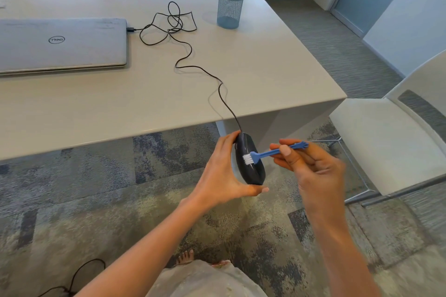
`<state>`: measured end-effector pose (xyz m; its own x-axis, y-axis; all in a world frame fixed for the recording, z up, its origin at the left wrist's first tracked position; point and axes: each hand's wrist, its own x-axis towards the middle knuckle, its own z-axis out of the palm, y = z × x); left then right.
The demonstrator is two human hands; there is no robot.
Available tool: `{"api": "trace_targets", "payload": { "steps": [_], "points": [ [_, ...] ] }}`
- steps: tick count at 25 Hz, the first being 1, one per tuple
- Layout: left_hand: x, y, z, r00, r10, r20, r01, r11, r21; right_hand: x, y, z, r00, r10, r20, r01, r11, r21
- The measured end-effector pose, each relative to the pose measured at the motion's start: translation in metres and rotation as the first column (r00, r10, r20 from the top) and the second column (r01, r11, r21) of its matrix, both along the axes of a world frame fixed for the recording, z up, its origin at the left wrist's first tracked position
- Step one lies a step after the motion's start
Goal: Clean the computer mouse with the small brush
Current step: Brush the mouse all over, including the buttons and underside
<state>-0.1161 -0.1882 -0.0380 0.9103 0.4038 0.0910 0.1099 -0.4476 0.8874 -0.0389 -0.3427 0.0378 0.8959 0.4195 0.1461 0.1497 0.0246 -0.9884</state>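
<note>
Left hand (223,171) fingers gripping mouse (249,160) upright, right hand (311,164) pinching brush (272,152), bristles touching mouse

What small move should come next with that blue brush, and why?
Probably sweep the small blue plastic brush along the dark oval computer mouse: its white bristles touch the shell, and the left hand holds the mouse.

The left hand (222,171) covers one flank of the mouse (249,166), and most of its fingers pass out of sight behind the body. The middle of the brush (265,153) handle is hidden under the thumb of the slightly blurred right hand (311,164). The left edge cuts off the laptop (60,43) and the surface (169,103), the right edge the chair (386,140), the bottom edge a floor cable (73,277).
</note>
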Motion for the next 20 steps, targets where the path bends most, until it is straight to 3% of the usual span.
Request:
{"api": "trace_targets", "payload": {
  "steps": [5, 8, 11, 14, 17, 20],
  "points": [
    [-0.003, -0.002, -0.005, 0.999, -0.032, -0.021, 0.033, 0.999, 0.033, 0.011, 0.005, 0.001, 0.942, -0.11, 0.316, 0.16, 0.978, -0.135],
    [-0.003, -0.004, -0.007, 0.998, -0.049, -0.026, 0.05, 0.997, 0.051, 0.011, 0.012, 0.003, 0.946, -0.01, 0.324, 0.042, 0.995, -0.093],
    [-0.002, -0.003, -0.009, 0.999, -0.041, -0.013, 0.042, 0.997, 0.06, 0.01, 0.012, 0.005, 0.923, 0.141, 0.358, -0.045, 0.964, -0.263],
    [-0.005, -0.001, -0.012, 0.999, -0.031, -0.028, 0.034, 0.996, 0.088, 0.016, 0.002, 0.013, 0.921, 0.267, 0.282, -0.153, 0.917, -0.369],
    [-0.006, -0.003, -0.013, 0.999, -0.027, -0.039, 0.032, 0.99, 0.135, 0.019, 0.004, 0.019, 0.934, 0.177, 0.31, -0.101, 0.964, -0.247],
    [-0.004, -0.006, -0.011, 0.998, -0.038, -0.05, 0.048, 0.976, 0.211, 0.012, 0.013, 0.012, 0.891, 0.19, 0.412, -0.051, 0.944, -0.325]
  ]
}}
